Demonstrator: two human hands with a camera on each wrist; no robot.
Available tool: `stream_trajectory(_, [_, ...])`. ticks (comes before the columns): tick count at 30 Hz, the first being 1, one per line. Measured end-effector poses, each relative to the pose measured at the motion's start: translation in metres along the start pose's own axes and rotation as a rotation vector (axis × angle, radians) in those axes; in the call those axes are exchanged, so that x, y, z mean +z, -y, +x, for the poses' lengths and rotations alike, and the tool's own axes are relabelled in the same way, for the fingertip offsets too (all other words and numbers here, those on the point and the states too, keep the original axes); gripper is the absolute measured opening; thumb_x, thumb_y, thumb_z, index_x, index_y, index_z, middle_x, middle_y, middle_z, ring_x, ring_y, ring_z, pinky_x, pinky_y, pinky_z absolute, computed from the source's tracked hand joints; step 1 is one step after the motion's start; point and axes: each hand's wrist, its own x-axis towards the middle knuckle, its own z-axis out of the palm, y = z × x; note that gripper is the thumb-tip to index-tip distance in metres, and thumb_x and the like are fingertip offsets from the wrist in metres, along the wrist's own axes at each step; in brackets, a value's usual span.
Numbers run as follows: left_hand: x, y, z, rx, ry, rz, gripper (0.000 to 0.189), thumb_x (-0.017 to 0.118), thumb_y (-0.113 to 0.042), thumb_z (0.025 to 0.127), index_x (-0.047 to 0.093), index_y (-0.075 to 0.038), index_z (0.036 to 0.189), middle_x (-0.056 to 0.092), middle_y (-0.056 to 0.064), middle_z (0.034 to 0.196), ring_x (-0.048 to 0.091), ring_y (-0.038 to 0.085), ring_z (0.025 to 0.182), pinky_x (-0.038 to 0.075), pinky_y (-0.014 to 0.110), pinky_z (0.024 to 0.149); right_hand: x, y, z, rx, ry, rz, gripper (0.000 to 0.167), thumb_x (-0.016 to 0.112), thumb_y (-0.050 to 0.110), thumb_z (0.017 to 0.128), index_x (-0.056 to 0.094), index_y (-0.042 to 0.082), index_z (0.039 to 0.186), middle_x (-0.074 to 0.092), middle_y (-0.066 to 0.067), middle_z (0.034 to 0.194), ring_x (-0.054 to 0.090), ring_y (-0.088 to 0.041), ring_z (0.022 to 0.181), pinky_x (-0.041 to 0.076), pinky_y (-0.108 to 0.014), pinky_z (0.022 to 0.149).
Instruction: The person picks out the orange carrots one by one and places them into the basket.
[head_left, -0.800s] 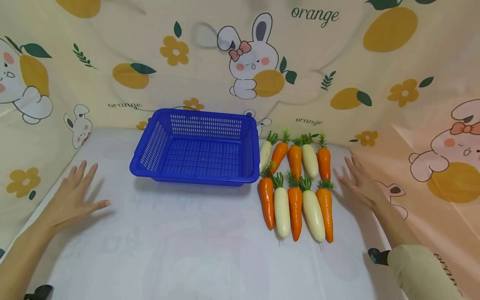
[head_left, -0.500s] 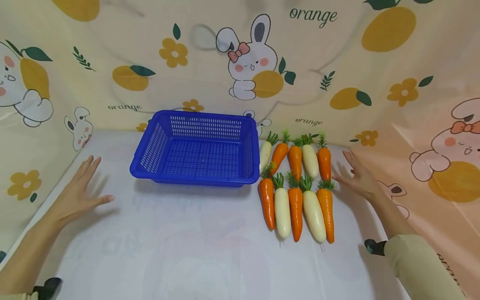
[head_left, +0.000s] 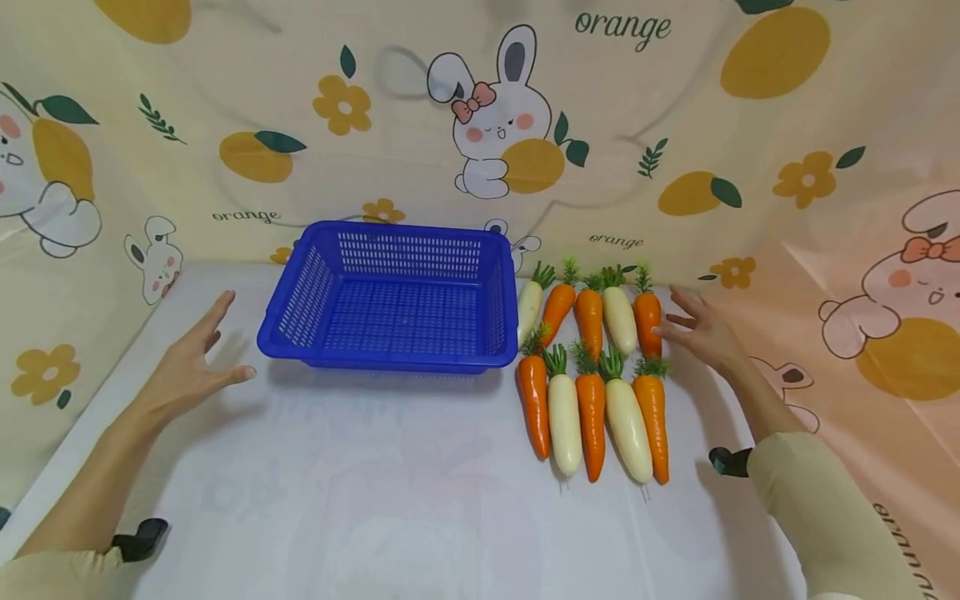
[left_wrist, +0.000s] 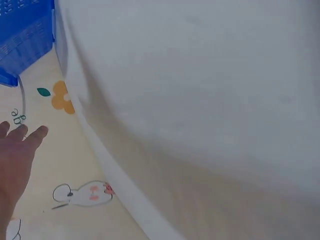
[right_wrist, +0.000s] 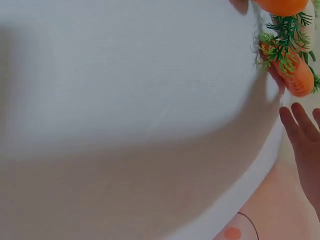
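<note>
A blue plastic basket (head_left: 405,358) stands at the back of the white table, with nothing in it. To its right lie two rows of carrots and white radishes with green tops, among them a back-row carrot (head_left: 648,323) and a front-row white radish (head_left: 564,425). My left hand (head_left: 187,371) hovers left of the basket, fingers extended and thumb apart, holding nothing. My right hand (head_left: 705,337) is beside the right end of the back row, its fingertips close to the last carrot. In the right wrist view its fingers (right_wrist: 300,122) are spread, near a carrot (right_wrist: 300,80).
A printed cloth (head_left: 420,158) with rabbits and oranges hangs behind and at both sides of the white table (head_left: 390,500). The basket's right rim comes right up to the leftmost radish (head_left: 530,308). Black straps are on both wrists.
My left hand has moved right and forward, toward the basket. My right hand has moved left, closer to the back row's end carrot. The basket and vegetables stay in place.
</note>
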Motion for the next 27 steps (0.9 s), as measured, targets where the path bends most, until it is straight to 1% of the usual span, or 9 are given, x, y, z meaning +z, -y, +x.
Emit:
stream_trajectory(1, [0.001, -0.001, 0.002, 0.000, 0.011, -0.017, 0.113, 0.083, -0.020, 0.081, 0.003, -0.034, 0.160, 0.005, 0.011, 0.166, 0.026, 0.060, 0.136, 0.025, 0.065, 0.108, 0.000, -0.001, 0.003, 0.015, 0.017, 0.013, 0.093, 0.071, 0.036, 0.093, 0.009, 0.026, 0.161, 0.019, -0.021, 0.162, 0.042, -0.047, 0.134, 0.043, -0.055, 0.101])
stream_trajectory(4, [0.007, -0.002, 0.008, 0.022, 0.038, -0.098, 0.108, 0.079, -0.011, 0.084, 0.005, -0.036, 0.159, 0.008, 0.011, 0.166, 0.023, 0.052, 0.142, 0.031, 0.035, 0.116, 0.001, 0.004, 0.009, 0.040, 0.078, 0.060, 0.093, 0.070, 0.032, 0.094, 0.007, 0.021, 0.161, 0.016, -0.025, 0.162, 0.038, -0.051, 0.135, 0.037, -0.060, 0.106])
stream_trajectory(8, [0.013, -0.003, 0.015, 0.081, 0.064, -0.213, 0.103, 0.073, -0.001, 0.087, 0.007, -0.030, 0.160, 0.007, 0.012, 0.166, 0.016, 0.041, 0.148, 0.029, 0.003, 0.103, 0.003, 0.008, 0.020, 0.062, 0.138, 0.069, 0.093, 0.071, 0.031, 0.093, 0.008, 0.021, 0.161, 0.015, -0.027, 0.161, 0.033, -0.054, 0.137, 0.030, -0.065, 0.109])
stream_trajectory(11, [0.017, -0.007, 0.019, 0.100, 0.094, -0.275, 0.099, 0.071, -0.003, 0.090, 0.005, -0.024, 0.161, 0.005, 0.012, 0.166, 0.013, 0.041, 0.148, 0.029, 0.004, 0.104, 0.004, 0.004, 0.028, 0.080, 0.153, 0.041, 0.095, 0.073, 0.036, 0.091, 0.010, 0.024, 0.161, 0.017, -0.027, 0.161, 0.031, -0.052, 0.139, 0.029, -0.064, 0.111])
stream_trajectory(18, [0.022, -0.018, 0.027, 0.035, 0.154, -0.304, 0.095, 0.070, -0.018, 0.094, 0.004, -0.028, 0.161, 0.006, 0.012, 0.166, 0.019, 0.048, 0.145, 0.032, 0.003, 0.100, 0.004, 0.002, 0.038, 0.095, 0.186, -0.027, 0.093, 0.073, 0.035, 0.091, 0.013, 0.017, 0.161, 0.020, -0.034, 0.157, 0.029, -0.055, 0.138, 0.030, -0.062, 0.111])
stream_trajectory(20, [0.024, -0.020, 0.030, 0.022, 0.162, -0.289, 0.095, 0.071, -0.020, 0.094, 0.004, -0.029, 0.161, 0.007, 0.015, 0.166, 0.022, 0.049, 0.144, 0.033, 0.005, 0.099, 0.004, 0.003, 0.040, 0.099, 0.188, -0.040, 0.093, 0.073, 0.033, 0.091, 0.014, 0.016, 0.160, 0.020, -0.035, 0.156, 0.029, -0.055, 0.138, 0.031, -0.062, 0.111])
stream_trajectory(21, [0.024, -0.020, 0.031, 0.020, 0.167, -0.283, 0.095, 0.071, -0.021, 0.093, 0.004, -0.028, 0.161, 0.006, 0.016, 0.166, 0.022, 0.050, 0.143, 0.035, 0.011, 0.104, 0.004, 0.003, 0.041, 0.099, 0.186, -0.046, 0.093, 0.074, 0.032, 0.091, 0.015, 0.015, 0.160, 0.021, -0.035, 0.156, 0.030, -0.054, 0.138, 0.031, -0.062, 0.111])
stream_trajectory(24, [0.025, -0.022, 0.033, 0.003, 0.178, -0.256, 0.098, 0.072, -0.028, 0.092, 0.003, -0.029, 0.161, 0.004, 0.019, 0.165, 0.018, 0.051, 0.145, 0.029, 0.040, 0.118, 0.003, 0.004, 0.042, 0.109, 0.185, -0.007, 0.091, 0.074, 0.029, 0.090, 0.018, 0.015, 0.160, 0.022, -0.034, 0.156, 0.033, -0.051, 0.137, 0.035, -0.059, 0.110])
stream_trajectory(27, [0.026, -0.024, 0.036, -0.026, 0.190, -0.251, 0.102, 0.075, -0.032, 0.089, 0.001, -0.032, 0.160, 0.001, 0.019, 0.165, 0.008, 0.050, 0.147, 0.014, 0.069, 0.114, 0.002, 0.005, 0.041, 0.120, 0.190, 0.063, 0.088, 0.074, 0.025, 0.091, 0.019, 0.015, 0.160, 0.022, -0.034, 0.156, 0.036, -0.048, 0.136, 0.044, -0.050, 0.106])
